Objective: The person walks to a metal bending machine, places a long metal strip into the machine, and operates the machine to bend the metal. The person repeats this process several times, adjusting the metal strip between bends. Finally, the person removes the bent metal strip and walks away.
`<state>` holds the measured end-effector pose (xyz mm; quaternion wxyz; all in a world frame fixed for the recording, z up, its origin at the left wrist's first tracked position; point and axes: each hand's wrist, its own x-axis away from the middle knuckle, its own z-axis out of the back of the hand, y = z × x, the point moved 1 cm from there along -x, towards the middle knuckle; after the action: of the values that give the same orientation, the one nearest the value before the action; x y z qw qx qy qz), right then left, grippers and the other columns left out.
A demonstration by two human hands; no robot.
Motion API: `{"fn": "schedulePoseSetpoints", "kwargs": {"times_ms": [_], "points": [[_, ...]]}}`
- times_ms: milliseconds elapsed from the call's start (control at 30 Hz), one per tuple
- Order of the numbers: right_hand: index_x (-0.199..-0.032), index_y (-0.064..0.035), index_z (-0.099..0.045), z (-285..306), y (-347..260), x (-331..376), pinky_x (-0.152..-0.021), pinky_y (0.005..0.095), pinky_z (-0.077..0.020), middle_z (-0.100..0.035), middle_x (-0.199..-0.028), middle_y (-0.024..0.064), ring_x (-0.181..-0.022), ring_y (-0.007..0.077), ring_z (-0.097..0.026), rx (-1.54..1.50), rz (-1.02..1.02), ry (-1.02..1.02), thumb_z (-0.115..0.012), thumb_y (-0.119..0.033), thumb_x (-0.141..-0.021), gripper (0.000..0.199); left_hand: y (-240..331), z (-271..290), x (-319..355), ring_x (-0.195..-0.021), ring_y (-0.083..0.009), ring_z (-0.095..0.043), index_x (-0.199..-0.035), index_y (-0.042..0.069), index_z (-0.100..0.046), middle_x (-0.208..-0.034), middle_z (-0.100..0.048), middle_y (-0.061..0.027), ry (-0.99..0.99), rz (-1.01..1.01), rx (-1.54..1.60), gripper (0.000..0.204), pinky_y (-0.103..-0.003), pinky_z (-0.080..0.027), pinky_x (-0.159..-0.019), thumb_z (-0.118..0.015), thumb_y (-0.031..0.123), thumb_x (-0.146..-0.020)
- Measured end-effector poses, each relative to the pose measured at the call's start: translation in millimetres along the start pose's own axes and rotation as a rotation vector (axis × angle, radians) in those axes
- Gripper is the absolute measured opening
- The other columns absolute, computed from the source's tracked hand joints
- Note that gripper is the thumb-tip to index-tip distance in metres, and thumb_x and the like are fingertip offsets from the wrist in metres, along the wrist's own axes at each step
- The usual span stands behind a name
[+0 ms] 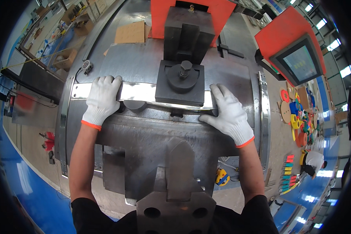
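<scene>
A long, shiny flat metal bar point(138, 92) lies crosswise under the black press head point(160, 86), which has a large bolt on top. My left hand point(103, 97), in a white knit glove with an orange cuff, grips the bar near its left end, fingers over the far edge. Two small holes show at that end. On the other side of the press head, my right hand point(228, 113), gloved the same way, holds the bar with its fingers across it and its thumb spread along the near edge. The bar's right end is hidden by this hand.
A red control box with a screen point(298, 64) stands at the right. Cardboard point(130, 32) lies behind the bar at the left. A heavy steel bracket point(177, 206) juts up close to me. At the far right, a person point(315, 162) crouches near colourful parts point(296, 117).
</scene>
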<state>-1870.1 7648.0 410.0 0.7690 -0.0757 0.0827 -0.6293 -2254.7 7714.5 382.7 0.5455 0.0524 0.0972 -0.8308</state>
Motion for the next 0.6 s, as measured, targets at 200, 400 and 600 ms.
{"fn": "schedulePoseSetpoints", "kwargs": {"times_ms": [200, 400, 600], "points": [[-0.149, -0.0074, -0.05, -10, 5, 2, -0.104, 0.0491, -0.0557, -0.057, -0.145, 0.019, -0.124, 0.0428, -0.063, 0.003, 0.013, 0.076, -0.092, -0.045, -0.073, 0.095, -5, -6, -1, -0.103, -0.0365, -0.066, -0.12, 0.007, -0.066, -0.101, -0.067, -0.0161, 0.018, -0.02, -0.027, 0.048, -0.047, -0.05, -0.094, -0.074, 0.011, -0.073], [-0.15, -0.0088, -0.05, -13, 8, 1, -0.106, 0.0486, -0.0551, -0.056, -0.147, 0.0184, -0.126, 0.0432, -0.063, -0.017, 0.002, 0.09, -0.091, -0.046, -0.074, 0.094, -6, -8, -3, -0.102, -0.0373, -0.064, -0.118, 0.007, -0.065, -0.1, -0.064, -0.0161, 0.027, -0.025, 0.006, 0.047, -0.047, -0.048, -0.093, -0.072, 0.006, -0.072], [-0.151, -0.0095, -0.049, -13, 6, 3, -0.107, 0.0487, -0.0549, -0.055, -0.15, 0.019, -0.127, 0.0435, -0.062, -0.001, -0.02, 0.064, -0.089, -0.048, -0.075, 0.095, -8, -8, -2, -0.103, -0.0365, -0.066, -0.12, 0.007, -0.067, -0.101, -0.067, -0.0163, 0.035, -0.038, -0.013, 0.05, -0.047, -0.05, -0.094, -0.073, 0.008, -0.071]]}}
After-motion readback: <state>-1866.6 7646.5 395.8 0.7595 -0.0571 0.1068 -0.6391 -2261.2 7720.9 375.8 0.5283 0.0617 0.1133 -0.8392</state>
